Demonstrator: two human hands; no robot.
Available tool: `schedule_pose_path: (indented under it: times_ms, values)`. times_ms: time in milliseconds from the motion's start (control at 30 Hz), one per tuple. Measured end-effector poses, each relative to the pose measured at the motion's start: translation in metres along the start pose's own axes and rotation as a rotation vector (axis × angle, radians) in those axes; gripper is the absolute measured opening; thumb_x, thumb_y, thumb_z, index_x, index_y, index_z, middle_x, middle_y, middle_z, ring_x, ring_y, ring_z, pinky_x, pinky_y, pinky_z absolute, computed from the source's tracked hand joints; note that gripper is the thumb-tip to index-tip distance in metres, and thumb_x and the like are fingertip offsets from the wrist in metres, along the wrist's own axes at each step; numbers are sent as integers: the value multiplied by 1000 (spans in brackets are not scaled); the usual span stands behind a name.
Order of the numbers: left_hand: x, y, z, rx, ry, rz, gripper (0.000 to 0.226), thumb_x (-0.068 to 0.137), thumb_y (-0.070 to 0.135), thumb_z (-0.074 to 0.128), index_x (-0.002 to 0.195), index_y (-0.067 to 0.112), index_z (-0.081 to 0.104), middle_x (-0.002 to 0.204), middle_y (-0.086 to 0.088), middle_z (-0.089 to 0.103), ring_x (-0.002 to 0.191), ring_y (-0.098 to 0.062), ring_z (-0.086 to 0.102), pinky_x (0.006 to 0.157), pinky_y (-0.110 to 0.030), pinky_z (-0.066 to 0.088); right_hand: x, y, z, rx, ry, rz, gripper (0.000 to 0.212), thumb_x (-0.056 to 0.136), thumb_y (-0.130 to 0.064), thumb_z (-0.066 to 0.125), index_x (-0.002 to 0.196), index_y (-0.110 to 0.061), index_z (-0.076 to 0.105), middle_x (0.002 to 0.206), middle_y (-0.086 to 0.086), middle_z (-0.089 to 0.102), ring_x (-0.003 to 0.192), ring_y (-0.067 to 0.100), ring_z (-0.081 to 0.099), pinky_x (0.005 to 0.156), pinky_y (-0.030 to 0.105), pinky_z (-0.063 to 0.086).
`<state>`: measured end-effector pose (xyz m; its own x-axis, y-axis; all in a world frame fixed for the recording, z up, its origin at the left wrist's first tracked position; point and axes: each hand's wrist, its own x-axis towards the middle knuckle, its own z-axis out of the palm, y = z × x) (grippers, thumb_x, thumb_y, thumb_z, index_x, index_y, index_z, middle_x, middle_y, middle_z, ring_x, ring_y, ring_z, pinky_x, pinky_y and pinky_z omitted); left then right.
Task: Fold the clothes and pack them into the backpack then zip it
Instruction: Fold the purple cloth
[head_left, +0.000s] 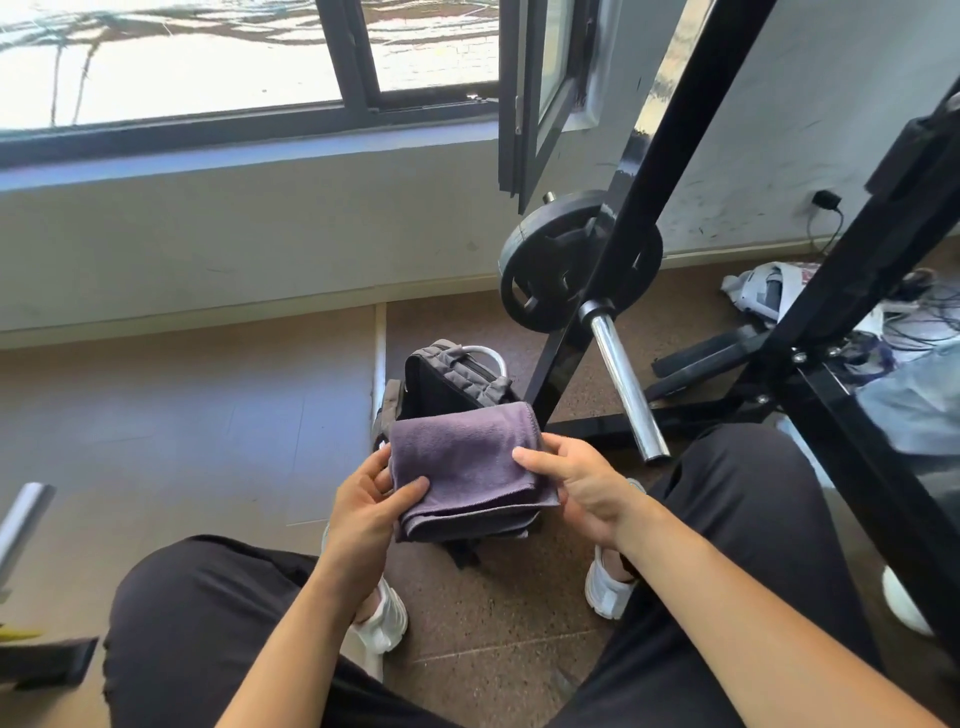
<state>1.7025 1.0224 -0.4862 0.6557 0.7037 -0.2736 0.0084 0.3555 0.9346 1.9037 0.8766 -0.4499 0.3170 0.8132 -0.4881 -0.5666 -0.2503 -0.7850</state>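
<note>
Left hand (371, 501) and right hand (587, 488) both have their grip clamped on the folded purple cloth (467, 467), thumbs on top, one at each side, holding it right over the backpack (457, 371) on the floor (493, 649) between the white shoes (605, 587). I'd keep the layers pinched flat and feed it straight down so nothing splays. The opening's mostly hidden under the cloth, so can't tell how wide it's unzipped. Weight plate (540, 280) sits just behind.
</note>
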Motion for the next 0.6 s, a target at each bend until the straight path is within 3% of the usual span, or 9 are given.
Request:
schedule_pose_path:
  times_ms: [67,167,300,400,600]
  values:
    - [0,2,0,-30,-6,21,86,60,28,93,136,6,58,121,-20,73,103,-25,74,83,-29,61,-3,-2,2,75,-54,53,22,95,-1,61,117,0,66,107,14,75,95,24,74,81,29,61]
    - [-1,3,2,-75,-28,40,81,55,32,98,127,21,62,112,-16,76,96,-24,75,77,-29,61,-3,0,1,48,-55,28,26,95,3,59,118,-6,67,104,14,74,93,26,72,82,35,59]
    - [-3,6,5,-123,-19,59,26,78,10,75,95,29,71,86,-10,76,73,-21,75,60,-28,61,-2,3,2,76,-42,-77,35,99,5,47,110,-16,74,99,13,72,89,26,66,77,39,49]
    - [-3,6,4,-179,-32,1,45,94,-13,48,76,23,67,73,-6,68,58,-16,67,46,-24,53,-3,3,4,61,-70,-135,42,100,7,43,98,-15,78,94,8,74,84,21,67,69,34,46]
    - [-1,7,0,-281,25,-158,27,96,0,39,86,14,60,74,-8,62,55,-17,62,44,-23,47,1,10,-3,-141,-81,-324,53,81,21,42,70,-14,80,96,5,65,90,17,61,69,37,42]
